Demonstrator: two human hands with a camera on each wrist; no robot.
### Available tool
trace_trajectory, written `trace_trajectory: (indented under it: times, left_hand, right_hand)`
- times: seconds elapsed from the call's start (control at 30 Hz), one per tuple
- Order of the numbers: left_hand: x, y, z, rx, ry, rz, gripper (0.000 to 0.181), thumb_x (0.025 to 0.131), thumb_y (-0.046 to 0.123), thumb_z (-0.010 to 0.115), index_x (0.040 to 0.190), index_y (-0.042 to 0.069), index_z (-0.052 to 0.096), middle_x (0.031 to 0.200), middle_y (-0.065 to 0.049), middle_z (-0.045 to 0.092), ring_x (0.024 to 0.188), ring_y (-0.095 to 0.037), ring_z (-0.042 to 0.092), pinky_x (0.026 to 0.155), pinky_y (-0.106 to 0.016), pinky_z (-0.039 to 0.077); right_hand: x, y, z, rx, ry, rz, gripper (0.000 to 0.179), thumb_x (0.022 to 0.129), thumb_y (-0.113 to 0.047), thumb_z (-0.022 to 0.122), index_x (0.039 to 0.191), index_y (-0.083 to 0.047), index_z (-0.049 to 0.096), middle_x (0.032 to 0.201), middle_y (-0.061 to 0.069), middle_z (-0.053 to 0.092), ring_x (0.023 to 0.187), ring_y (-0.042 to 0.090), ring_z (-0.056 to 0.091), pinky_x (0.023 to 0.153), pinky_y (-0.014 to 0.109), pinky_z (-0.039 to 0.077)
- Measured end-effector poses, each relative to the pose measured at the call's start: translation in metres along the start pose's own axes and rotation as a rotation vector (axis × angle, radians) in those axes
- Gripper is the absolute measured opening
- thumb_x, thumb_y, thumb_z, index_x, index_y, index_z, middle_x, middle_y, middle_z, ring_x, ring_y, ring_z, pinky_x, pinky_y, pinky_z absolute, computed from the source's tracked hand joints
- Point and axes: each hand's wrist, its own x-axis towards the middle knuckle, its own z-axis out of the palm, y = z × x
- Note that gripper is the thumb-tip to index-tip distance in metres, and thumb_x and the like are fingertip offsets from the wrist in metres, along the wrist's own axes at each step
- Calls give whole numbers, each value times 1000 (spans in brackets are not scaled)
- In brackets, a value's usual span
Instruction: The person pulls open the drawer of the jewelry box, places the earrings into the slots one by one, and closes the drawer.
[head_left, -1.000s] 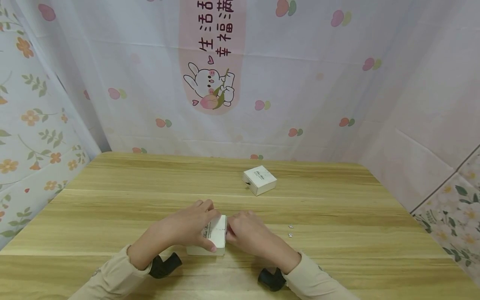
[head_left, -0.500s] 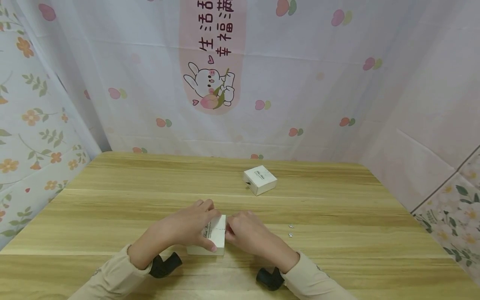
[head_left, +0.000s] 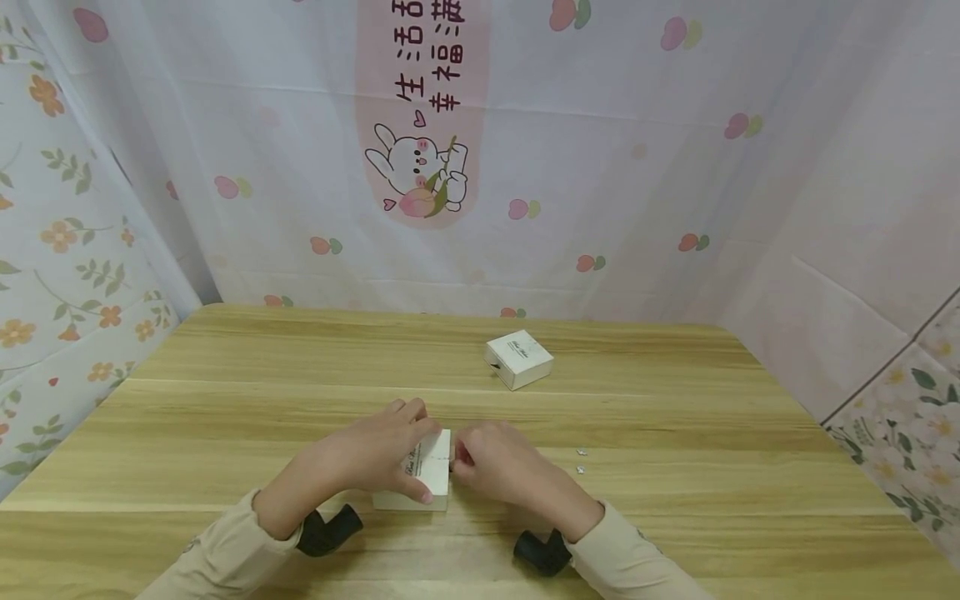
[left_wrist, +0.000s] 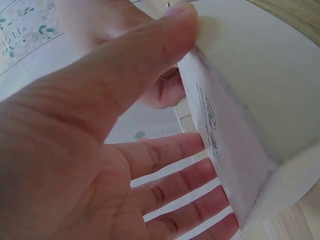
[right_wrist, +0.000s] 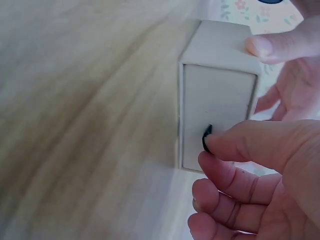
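Note:
A small white drawer box (head_left: 435,473) with dark lettering on top lies on the table near its front. My left hand (head_left: 382,448) holds it from above, thumb on the near side and fingers across to the far side. At the right end, my right hand (head_left: 497,463) pinches a black pull tab (right_wrist: 206,138) between thumb and index finger. In the right wrist view, the drawer front (right_wrist: 215,95) sits within the sleeve's edges. The left wrist view shows the left thumb (left_wrist: 172,30) against the box wall and the fingertips along the lettered face.
A second white box (head_left: 519,360) with similar lettering stands farther back, right of centre. Two tiny silvery pieces (head_left: 581,452) lie right of my right hand. The wooden table (head_left: 300,350) is bordered by a printed curtain (head_left: 570,167) at the back.
The right fingertips have shifted slightly away from the box's end, so the dark tab shows between them. The left hand and the box stay in place.

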Motion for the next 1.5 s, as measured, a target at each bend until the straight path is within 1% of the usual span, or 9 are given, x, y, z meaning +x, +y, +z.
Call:
trace_trajectory:
  times: [0.2,0.33,0.5,0.63,0.8,1.07,1.27,1.4,1.5]
  left_hand:
    - [0,-1,0,-5,2,1,67,69,43,77,120,6,55,103,0,44,89,-15,40,72,-25,40]
    - [0,0,0,-6,-1,-6,67,69,43,78,120,6,55,102,0,45,89,-15,40,71,-25,40]
    - [-1,1,-1,-20,-11,-26,68,69,44,77,121,7,54,106,-1,46,90,-15,41,70,-25,40]
    - [0,2,-1,-30,-19,-41,65,70,43,77,119,7,55,106,0,45,89,-14,39,71,-25,40]
    - [0,2,-1,-33,-20,-33,63,71,43,76,118,7,56,107,0,44,90,-14,38,73,-26,40]
    - [0,4,-1,6,-18,-46,66,71,44,75,121,6,56,111,-1,46,93,-15,41,78,-30,43]
    - [-6,14,-1,114,-31,-129,78,72,53,72,128,2,52,119,-9,50,105,-24,49,87,-36,47]
    - [-10,22,1,109,-28,-218,86,72,58,68,131,-1,48,127,-18,50,110,-35,51,90,-45,47]
    - [-11,27,2,100,-8,-260,90,71,61,67,132,-2,45,126,-23,50,102,-38,55,85,-47,50]
  right_hand:
    - [0,2,-7,92,-1,33,13,83,-14,64,73,-13,57,66,-8,48,60,5,42,52,17,36]
    - [0,4,-11,150,0,32,6,86,-13,62,83,-12,58,77,-4,51,70,8,46,59,19,41]
    - [-1,7,-12,160,-21,-32,12,89,-16,62,100,-12,61,102,1,59,90,14,56,75,26,49]
    - [-2,9,-12,168,-50,-90,22,89,-15,62,111,-15,63,115,0,59,102,13,56,84,27,50]
    - [-1,9,-12,182,-56,-128,24,88,-13,64,112,-15,65,115,0,60,98,13,56,80,24,49]
    - [-1,11,-10,182,-47,-114,21,89,-16,62,109,-16,68,114,-1,60,98,12,56,82,24,49]
    - [-1,11,-10,179,-39,-114,20,89,-16,63,107,-17,69,113,-1,60,97,11,56,81,23,49]
    - [-2,11,-9,188,-34,-118,20,88,-16,63,107,-16,69,112,-1,60,97,11,56,80,21,49]
    - [-1,11,-9,187,-27,-126,20,88,-15,64,107,-16,69,111,-1,61,96,11,56,79,21,49]
